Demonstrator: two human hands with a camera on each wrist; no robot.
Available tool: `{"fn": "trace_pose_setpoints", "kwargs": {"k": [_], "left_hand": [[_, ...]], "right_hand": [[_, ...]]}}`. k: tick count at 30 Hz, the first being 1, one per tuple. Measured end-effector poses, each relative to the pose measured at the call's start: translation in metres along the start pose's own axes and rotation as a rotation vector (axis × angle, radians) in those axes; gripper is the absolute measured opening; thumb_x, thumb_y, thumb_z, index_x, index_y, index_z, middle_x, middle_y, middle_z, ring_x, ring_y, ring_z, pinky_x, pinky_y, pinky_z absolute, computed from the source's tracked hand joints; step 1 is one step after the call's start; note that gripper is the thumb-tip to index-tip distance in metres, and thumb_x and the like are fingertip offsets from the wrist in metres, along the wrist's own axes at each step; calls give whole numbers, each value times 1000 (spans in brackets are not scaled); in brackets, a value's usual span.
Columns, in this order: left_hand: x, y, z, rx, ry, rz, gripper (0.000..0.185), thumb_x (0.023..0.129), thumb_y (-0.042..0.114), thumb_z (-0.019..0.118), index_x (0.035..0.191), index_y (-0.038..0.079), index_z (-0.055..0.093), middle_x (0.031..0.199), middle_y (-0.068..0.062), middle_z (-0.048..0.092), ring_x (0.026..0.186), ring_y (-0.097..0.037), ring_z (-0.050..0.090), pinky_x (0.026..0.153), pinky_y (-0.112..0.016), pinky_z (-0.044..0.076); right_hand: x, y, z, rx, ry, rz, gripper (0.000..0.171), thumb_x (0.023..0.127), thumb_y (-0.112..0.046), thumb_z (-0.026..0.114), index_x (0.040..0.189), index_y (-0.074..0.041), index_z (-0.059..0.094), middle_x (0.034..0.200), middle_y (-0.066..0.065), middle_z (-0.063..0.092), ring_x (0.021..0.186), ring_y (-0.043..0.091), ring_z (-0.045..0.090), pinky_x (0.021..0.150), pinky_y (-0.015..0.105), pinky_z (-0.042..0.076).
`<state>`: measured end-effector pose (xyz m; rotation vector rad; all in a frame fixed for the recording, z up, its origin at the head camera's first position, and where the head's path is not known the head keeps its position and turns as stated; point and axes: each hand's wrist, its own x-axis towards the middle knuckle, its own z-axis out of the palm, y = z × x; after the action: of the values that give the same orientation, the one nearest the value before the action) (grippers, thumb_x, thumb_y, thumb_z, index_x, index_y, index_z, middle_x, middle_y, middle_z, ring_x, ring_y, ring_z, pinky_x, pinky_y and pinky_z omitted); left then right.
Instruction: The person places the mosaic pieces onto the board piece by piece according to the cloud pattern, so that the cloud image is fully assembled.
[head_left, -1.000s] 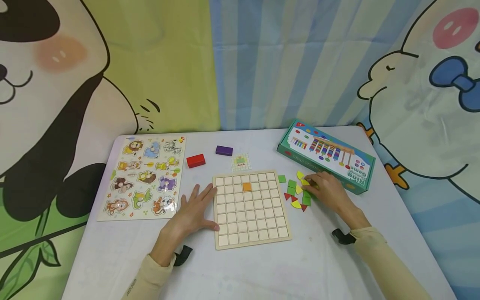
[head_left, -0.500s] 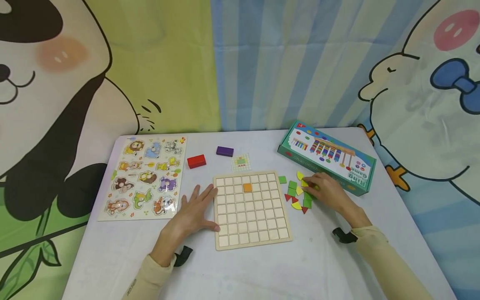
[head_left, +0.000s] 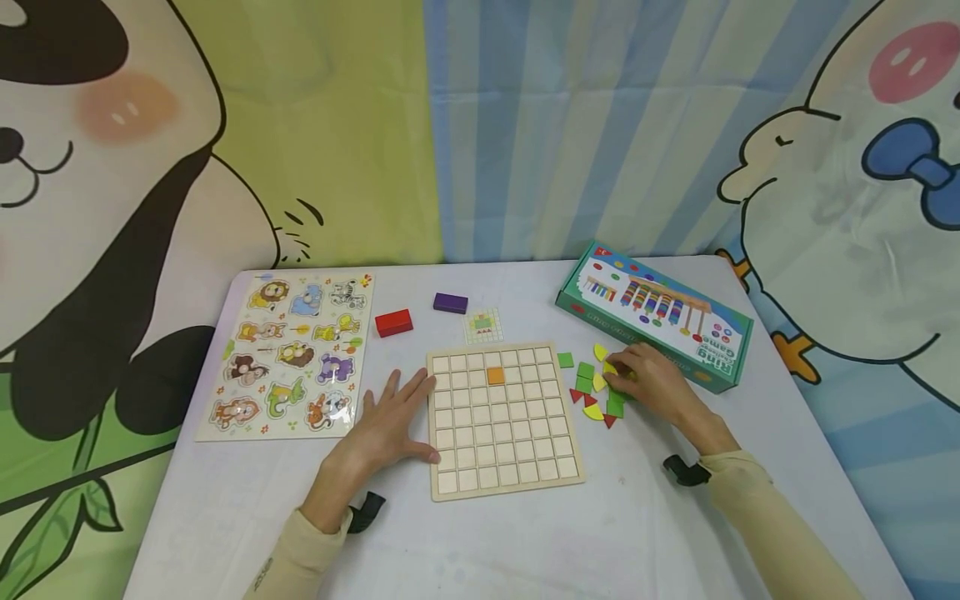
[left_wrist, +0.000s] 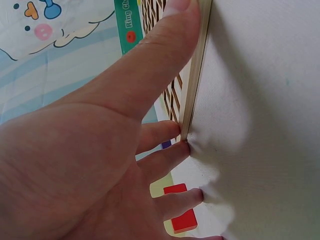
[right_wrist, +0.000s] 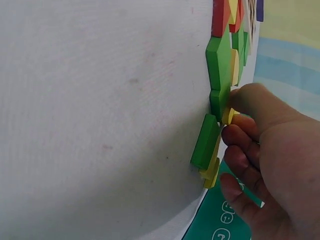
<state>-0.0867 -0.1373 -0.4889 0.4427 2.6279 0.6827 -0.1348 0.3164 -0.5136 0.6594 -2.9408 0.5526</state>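
A wooden grid board (head_left: 510,490) lies mid-table, with one orange square (head_left: 496,376) in an upper cell. My left hand (head_left: 386,425) is spread along the board's left edge; in the left wrist view its index and middle fingertips meet the board's corner (left_wrist: 186,127). Right of the board lie loose green squares (head_left: 584,377), red triangles (head_left: 576,395) and yellow rounded pieces (head_left: 593,412). Among them, my right hand (head_left: 654,382) pinches a yellow piece (right_wrist: 228,116) between thumb and index finger, close over the green pieces. Its other fingers are curled.
Behind the board are a small pattern card (head_left: 483,326), a purple block (head_left: 451,303) and a red block (head_left: 393,323). An animal puzzle board (head_left: 288,400) lies left. A green toy box (head_left: 660,317) sits right behind my right hand.
My right hand stays over the loose pieces, its fingertips shifting only slightly among the yellow and green ones. The left hand keeps its place at the board's edge.
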Motion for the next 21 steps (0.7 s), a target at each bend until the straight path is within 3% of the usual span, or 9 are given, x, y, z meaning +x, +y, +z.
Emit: {"fn": "trace_pose_setpoints", "kwargs": {"k": [10, 21], "left_hand": [[2, -2, 2, -3, -11, -8, 122, 64, 44, 93, 162, 15, 26, 171, -8, 17, 156, -46, 3, 113, -81, 4], [1, -1, 3, -13, -2, -6, 122, 63, 44, 94, 161, 14, 28, 171, -8, 18, 156, -47, 4, 113, -82, 5]], "right_hand": [[9, -1, 0, -43, 98, -109, 31, 82, -22, 85, 105, -4, 76, 90, 4, 69, 83, 17, 59, 75, 40, 56], [42, -33, 7, 39, 188, -292, 25, 77, -12, 86, 100, -6, 76, 90, 6, 70, 83, 18, 62, 67, 36, 56]]}}
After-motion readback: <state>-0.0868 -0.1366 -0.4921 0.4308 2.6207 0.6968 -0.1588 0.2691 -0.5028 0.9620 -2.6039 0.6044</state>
